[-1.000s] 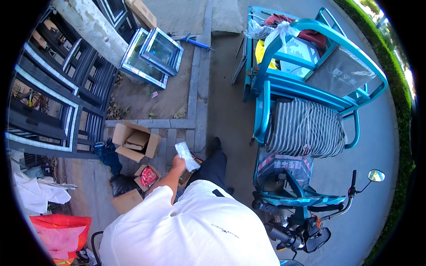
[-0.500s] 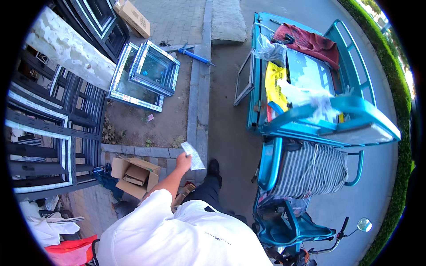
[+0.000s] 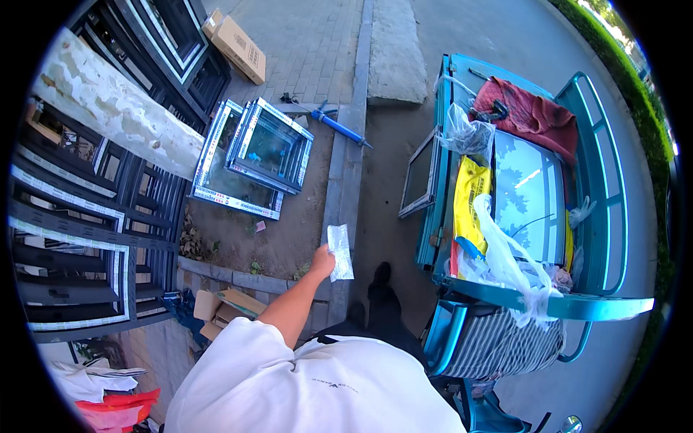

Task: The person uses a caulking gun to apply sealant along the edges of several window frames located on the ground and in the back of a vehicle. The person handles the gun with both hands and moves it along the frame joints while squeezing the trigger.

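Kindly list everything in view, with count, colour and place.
Flat packet: one, silvery, centre
Caulking gun: one, blue, across kerb
Framed windows: at least two, white, left
Tree trunk: one, whitish, left
Large frames: several, black, left
Boxes: several, brown, left
Heap: one, white and red, lower left
Cart: one, teal, right
Cloth: one, red, in cart
Sack: one, yellow, in cart
Glass panel: one, bluish, in cart
Plastic bags: several, whitish, on cart
Cover: one, striped grey, lower right
Small frame: one, dark, beside cart
Hedge: one, green, right
Shirt: one, white, bottom
Left hand: one, bare, holding packet
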`<state>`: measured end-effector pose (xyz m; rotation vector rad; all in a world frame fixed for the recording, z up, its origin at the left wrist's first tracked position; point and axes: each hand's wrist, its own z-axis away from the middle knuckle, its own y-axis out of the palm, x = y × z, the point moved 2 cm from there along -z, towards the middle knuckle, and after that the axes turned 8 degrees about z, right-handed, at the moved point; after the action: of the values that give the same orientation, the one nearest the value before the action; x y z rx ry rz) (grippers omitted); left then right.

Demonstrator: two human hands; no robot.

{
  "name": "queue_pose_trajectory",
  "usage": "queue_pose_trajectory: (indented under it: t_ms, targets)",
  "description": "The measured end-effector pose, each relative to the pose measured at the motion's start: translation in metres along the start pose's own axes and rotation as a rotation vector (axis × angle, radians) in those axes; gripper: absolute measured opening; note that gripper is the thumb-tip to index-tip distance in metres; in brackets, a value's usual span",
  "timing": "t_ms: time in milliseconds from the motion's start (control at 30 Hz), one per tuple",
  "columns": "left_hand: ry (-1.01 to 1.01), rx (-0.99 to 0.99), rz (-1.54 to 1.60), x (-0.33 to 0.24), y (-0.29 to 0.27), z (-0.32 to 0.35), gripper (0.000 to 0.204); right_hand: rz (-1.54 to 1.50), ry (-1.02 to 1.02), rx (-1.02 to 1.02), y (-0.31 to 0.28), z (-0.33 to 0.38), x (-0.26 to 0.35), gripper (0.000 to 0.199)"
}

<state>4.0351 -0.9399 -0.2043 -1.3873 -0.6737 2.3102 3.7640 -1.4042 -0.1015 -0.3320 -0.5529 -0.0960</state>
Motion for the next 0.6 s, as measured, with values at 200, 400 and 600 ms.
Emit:
queue_pose_trajectory:
  t_ms: [200,400,600]
  targets:
    - [-0.209,-0.316,-0.055,0.053,-0.058,-0.027,0.029,-0.006,0.026,0.037,0.001,-0.066,0.07,0.023]
    - [-0.343,-0.339,-0.065,0.01,-0.086,-0.07,0.027,-0.009,0.01,0.059,0.001,-0.122,0.163,0.022]
    - [-0.36,-0.215,-0.16,-0.067,-0.082,-0.151,0.031,-0.035,0.019,0.072,0.036,-0.184,0.249,0.022]
